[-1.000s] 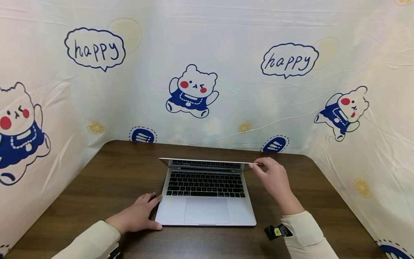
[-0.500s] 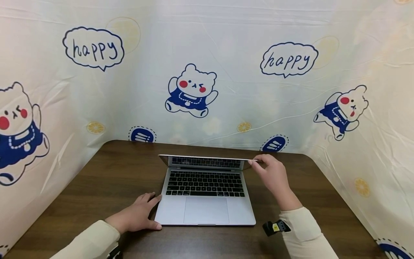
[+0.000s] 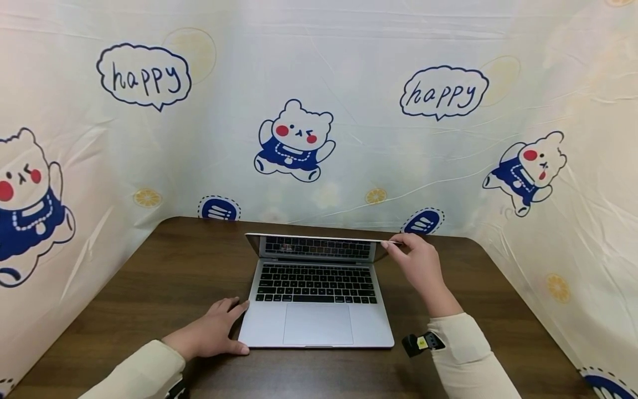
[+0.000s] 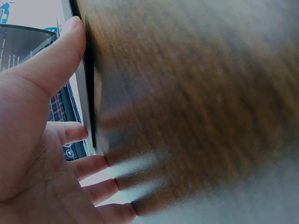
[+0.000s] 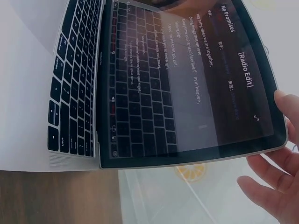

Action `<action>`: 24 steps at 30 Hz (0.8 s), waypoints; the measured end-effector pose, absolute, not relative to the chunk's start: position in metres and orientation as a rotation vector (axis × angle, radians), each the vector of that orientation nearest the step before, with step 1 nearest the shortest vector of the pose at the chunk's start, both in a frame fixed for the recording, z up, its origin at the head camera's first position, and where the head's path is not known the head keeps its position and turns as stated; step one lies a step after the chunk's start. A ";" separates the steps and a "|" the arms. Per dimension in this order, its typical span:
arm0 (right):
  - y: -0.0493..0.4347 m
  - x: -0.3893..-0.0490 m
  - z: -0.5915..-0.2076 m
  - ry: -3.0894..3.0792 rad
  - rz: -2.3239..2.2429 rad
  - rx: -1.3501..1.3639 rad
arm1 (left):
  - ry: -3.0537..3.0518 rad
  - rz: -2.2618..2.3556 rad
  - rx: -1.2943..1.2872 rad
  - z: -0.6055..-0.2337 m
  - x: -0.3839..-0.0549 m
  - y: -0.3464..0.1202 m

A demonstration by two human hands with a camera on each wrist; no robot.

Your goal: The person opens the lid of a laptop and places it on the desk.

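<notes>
A silver laptop (image 3: 318, 326) with black keys lies on the table, its lid (image 3: 319, 239) partly raised and leaning toward the person. My right hand (image 3: 420, 269) pinches the lid's upper right corner between thumb and fingers. In the right wrist view the screen (image 5: 201, 116) is lit with lines of text and mirrors the keyboard. My left hand (image 3: 206, 332) rests at the left side of the base, thumb by the front corner and fingers spread along the edge. From the left wrist, the thumb (image 4: 60, 56) touches the laptop's edge and the fingertips reach the tabletop.
The brown wooden table (image 3: 139, 288) extends around the laptop. A pale curtain (image 3: 349, 138) with cartoon bears and "happy" bubbles surrounds it at the back and sides. A black strap device (image 3: 422, 343) sits at the right cuff.
The lid has tilted further up and back, and more of the screen shows. My right hand has moved slightly away and up with it. The left hand stays in place.
</notes>
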State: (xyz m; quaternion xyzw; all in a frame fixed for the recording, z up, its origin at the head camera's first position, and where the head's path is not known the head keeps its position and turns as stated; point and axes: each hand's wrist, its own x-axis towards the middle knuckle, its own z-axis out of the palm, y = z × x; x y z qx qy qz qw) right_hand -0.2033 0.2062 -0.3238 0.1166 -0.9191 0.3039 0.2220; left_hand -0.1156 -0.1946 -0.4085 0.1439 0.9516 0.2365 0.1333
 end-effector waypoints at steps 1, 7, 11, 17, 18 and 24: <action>0.206 -0.204 -0.324 -2.543 0.844 0.316 | 2.758 0.685 0.415 -0.409 -0.116 -0.195; 0.206 -0.206 -0.321 -2.575 0.867 0.289 | 2.749 0.668 0.397 -0.411 -0.118 -0.194; 0.206 -0.208 -0.320 -2.579 0.890 0.281 | 2.751 0.669 0.399 -0.411 -0.118 -0.195; 0.206 -0.212 -0.319 -2.583 0.929 0.262 | 2.745 0.674 0.387 -0.414 -0.119 -0.196; 0.206 -0.212 -0.318 -2.583 0.938 0.260 | 2.746 0.675 0.385 -0.415 -0.119 -0.197; 0.206 -0.216 -0.317 -2.595 0.960 0.241 | 2.758 0.669 0.396 -0.417 -0.120 -0.198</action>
